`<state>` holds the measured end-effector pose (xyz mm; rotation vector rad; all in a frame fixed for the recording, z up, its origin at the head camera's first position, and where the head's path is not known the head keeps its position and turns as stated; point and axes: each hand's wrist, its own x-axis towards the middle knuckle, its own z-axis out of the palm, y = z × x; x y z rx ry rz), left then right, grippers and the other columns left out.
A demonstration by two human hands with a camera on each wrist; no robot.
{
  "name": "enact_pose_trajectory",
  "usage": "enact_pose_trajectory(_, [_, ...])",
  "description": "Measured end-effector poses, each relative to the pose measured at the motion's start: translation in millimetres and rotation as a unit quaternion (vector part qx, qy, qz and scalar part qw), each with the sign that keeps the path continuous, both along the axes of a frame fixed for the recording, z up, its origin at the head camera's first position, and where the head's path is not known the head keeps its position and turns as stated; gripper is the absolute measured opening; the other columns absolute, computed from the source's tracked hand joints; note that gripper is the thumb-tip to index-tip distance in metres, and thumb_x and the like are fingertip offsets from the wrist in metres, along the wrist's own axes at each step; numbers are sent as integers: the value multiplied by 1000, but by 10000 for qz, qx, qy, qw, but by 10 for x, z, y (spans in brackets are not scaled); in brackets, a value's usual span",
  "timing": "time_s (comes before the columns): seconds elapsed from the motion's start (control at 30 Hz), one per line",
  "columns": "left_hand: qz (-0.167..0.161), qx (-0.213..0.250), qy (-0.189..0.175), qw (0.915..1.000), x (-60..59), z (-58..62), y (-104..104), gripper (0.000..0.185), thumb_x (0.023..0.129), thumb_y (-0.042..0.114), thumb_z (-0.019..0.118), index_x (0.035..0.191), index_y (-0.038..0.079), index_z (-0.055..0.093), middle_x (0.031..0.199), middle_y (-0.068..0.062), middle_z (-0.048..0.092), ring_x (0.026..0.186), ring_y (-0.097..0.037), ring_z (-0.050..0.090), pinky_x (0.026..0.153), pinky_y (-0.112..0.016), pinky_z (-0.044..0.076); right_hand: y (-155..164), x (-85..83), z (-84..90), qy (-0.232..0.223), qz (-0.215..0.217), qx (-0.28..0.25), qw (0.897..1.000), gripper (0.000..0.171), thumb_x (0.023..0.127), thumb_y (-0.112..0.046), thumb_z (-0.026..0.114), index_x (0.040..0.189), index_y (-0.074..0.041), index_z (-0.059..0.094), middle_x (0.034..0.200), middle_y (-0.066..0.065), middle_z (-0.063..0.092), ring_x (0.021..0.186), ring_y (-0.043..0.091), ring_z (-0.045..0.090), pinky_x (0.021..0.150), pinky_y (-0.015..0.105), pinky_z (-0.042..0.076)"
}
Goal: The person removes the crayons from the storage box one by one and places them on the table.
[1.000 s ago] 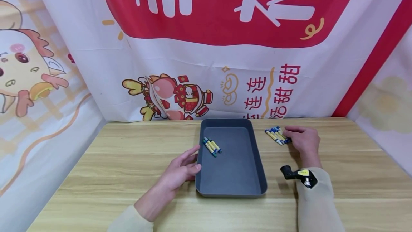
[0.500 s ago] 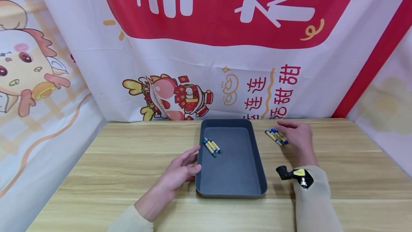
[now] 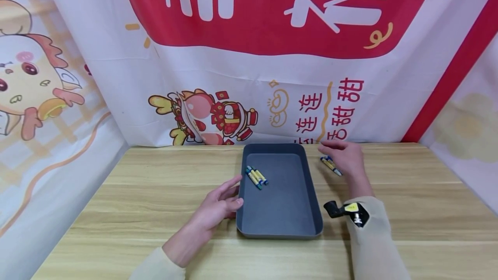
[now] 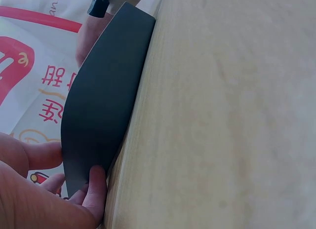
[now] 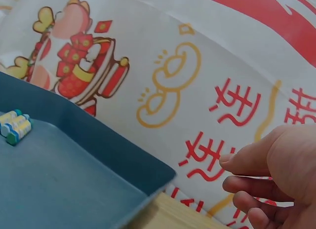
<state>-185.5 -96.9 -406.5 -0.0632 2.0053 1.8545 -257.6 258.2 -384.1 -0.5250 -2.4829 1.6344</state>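
Note:
A dark grey tray (image 3: 311,193) lies in the middle of the wooden table, with a few blue and yellow crayons (image 3: 256,177) at its far left. My left hand (image 3: 219,202) rests on the table, its straight fingers touching the tray's left wall (image 4: 103,100). My right hand (image 3: 344,157) hovers over a small pile of similar crayons (image 3: 330,164) right of the tray and hides most of them. In the right wrist view its fingers (image 5: 247,182) are loosely curled beside the tray's far corner (image 5: 148,174). No crayon shows between them, and the lower fingers are cut off.
A printed banner (image 3: 249,77) hangs as a wall along the table's far edge, and more cloth closes both sides. A small black camera (image 3: 350,211) sits on my right wrist. Bare wood (image 3: 420,193) lies right of the hand.
My right hand has slid left and slightly farther back, from beside the loose crayons to over them, so fewer show. The left hand, the tray and its crayons have not moved.

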Motion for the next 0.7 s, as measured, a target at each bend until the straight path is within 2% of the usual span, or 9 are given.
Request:
enact_pose_trajectory(0.2, [-12, -2, 27, 10000, -8, -7, -6, 65, 103, 8, 65, 162, 29, 46, 167, -19, 44, 144, -37, 55, 103, -44, 56, -115, -17, 62, 164, 53, -21, 9998, 43, 97, -36, 77, 135, -14, 74, 142, 11, 68, 132, 29, 57, 108, 41, 46])
enact_pose_trajectory(0.4, [-11, -3, 15, 10000, -6, -14, -1, 65, 103, 8, 65, 162, 29, 46, 168, -19, 43, 145, -37, 55, 104, -45, 55, -245, -26, 105, 398, 323, 80, 9987, 40, 98, -33, 77, 132, -12, 76, 137, 13, 71, 125, 28, 61, 97, 34, 48])
enact_pose_trajectory(0.7, [6, -5, 46, 10000, -7, -22, 2, 65, 103, 8, 65, 162, 28, 46, 167, -19, 44, 144, -36, 56, 103, -44, 56, -477, -34, 149, 500, 604, -37, 9969, 36, 98, -29, 77, 130, -13, 76, 134, 13, 74, 125, 30, 63, 107, 44, 50])
